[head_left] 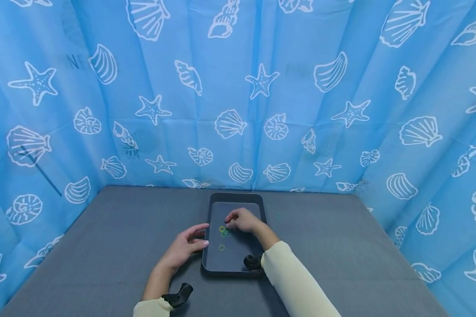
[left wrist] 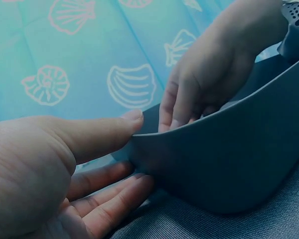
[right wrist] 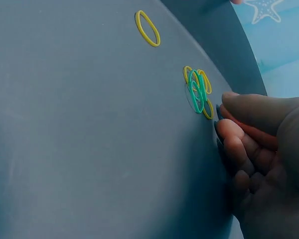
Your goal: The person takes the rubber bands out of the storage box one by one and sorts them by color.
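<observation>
One smooth, round-cornered tray point(head_left: 230, 260), two hands on the job: the left hand point(head_left: 181, 248), loosely spread, touches its left edge, while the right hand point(head_left: 243, 220) curls inside, and whether it's pinching anything I can't tell! Beside those fingertips, one clump of thin green and yellow bands point(right wrist: 198, 92), too overlapped to count; one lone yellow band point(right wrist: 139, 27) nearer the near edge; one green band point(head_left: 277, 217) on the woven grey tabletop point(head_left: 321, 246), off the right edge.
</observation>
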A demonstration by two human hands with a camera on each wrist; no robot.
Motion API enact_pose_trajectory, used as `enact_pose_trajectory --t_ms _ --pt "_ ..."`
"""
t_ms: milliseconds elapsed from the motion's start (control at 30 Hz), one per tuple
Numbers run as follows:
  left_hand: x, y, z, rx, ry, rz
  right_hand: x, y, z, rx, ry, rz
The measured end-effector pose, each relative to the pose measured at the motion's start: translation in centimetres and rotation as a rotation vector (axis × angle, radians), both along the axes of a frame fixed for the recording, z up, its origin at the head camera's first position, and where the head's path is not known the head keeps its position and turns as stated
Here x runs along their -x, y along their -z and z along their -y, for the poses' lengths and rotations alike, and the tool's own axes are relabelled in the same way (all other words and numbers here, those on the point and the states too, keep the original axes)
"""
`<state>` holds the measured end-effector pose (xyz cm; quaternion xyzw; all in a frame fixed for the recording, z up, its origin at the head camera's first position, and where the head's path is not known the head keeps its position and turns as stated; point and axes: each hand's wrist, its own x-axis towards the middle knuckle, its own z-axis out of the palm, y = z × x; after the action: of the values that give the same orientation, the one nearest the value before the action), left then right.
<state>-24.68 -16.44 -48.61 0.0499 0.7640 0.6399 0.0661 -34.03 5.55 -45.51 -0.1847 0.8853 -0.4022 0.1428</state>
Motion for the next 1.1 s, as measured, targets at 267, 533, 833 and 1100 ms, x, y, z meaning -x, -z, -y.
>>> enact_pose_trajectory --t_ms 267,533,833,1100 --pt "0.08 0.01 -0.04 -0.004 0.006 -0.002 0.34 0.13 0.27 -0.071 0.016 -0.023" --pt "0.21 0.18 0.14 -0.008 0.011 -0.012 0.13 0.18 0.64 -0.106 0.022 -0.052" --pt "0.22 0.27 0.19 0.0 0.01 -0.014 0.07 0.34 0.72 -0.094 0.023 -0.068" --pt "0.14 0.11 0.14 -0.003 0.004 -0.008 0.2 0.61 0.74 -0.11 0.014 -0.094"
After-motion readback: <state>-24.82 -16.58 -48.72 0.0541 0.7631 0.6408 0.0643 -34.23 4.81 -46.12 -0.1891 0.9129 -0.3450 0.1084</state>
